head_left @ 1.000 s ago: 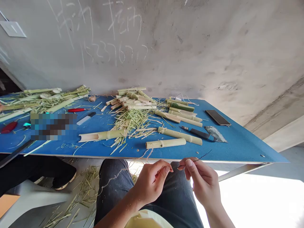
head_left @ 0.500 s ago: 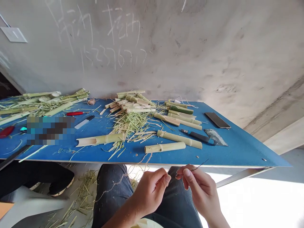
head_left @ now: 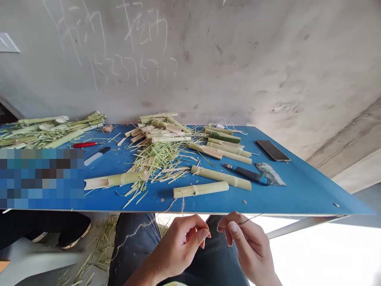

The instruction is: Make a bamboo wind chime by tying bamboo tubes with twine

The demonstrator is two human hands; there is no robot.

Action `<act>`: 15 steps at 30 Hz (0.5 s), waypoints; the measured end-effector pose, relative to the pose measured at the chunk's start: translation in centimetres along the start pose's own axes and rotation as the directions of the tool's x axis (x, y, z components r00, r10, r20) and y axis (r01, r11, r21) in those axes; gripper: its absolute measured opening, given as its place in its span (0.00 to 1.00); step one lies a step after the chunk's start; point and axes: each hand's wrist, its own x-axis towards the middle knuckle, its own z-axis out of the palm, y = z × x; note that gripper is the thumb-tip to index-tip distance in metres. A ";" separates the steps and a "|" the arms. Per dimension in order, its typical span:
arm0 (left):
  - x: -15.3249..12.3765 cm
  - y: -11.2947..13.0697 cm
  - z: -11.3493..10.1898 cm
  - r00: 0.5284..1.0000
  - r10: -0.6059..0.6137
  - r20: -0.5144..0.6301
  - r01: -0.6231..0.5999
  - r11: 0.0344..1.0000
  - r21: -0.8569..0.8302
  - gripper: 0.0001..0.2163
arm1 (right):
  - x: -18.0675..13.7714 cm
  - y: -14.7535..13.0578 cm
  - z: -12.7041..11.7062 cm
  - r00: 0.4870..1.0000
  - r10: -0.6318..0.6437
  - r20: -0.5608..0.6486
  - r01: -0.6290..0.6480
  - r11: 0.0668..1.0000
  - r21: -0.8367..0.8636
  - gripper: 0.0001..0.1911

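Over my lap, below the table edge, my left hand (head_left: 190,240) is closed in a pinch at the fingertips. A thin brown twine (head_left: 143,225) trails across my thigh and up to the table edge, passing behind this hand; its pinched end is barely visible. My right hand (head_left: 245,240) pinches a thin dark wire (head_left: 253,217), whose tail sticks out to the right and whose bent tip shows by the fingers. The two hands' fingertips face each other, slightly apart. A pale bamboo piece (head_left: 202,189) lies near the table edge, the twine against its left end.
On the blue table (head_left: 309,190) lie another bamboo tube (head_left: 220,177), a utility knife (head_left: 250,174), a small plastic bag (head_left: 272,173), a phone (head_left: 272,150) and a heap of bamboo shavings (head_left: 157,155). A red-handled tool (head_left: 85,145) lies left. Another person's leg (head_left: 44,226) shows lower left.
The view has shifted slightly, so the table things sit further left. My hands stay near each other, with the wire still in the right fingers.
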 end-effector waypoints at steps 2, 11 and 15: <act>-0.5 0.4 0.1 0.999 0.027 0.017 -0.028 0.998 0.058 0.15 | -0.4 0.0 -0.4 0.999 -0.025 0.029 0.024 1.000 0.019 0.15; -0.5 1.9 1.7 0.958 0.286 0.025 -0.277 0.898 0.342 0.10 | -0.6 -0.4 -0.8 1.000 0.008 0.013 -0.009 0.995 0.097 0.17; 0.6 2.2 3.2 0.926 0.358 -0.118 -0.308 0.898 0.314 0.11 | 1.0 -1.5 0.3 0.977 0.096 -0.191 -0.031 0.947 0.319 0.15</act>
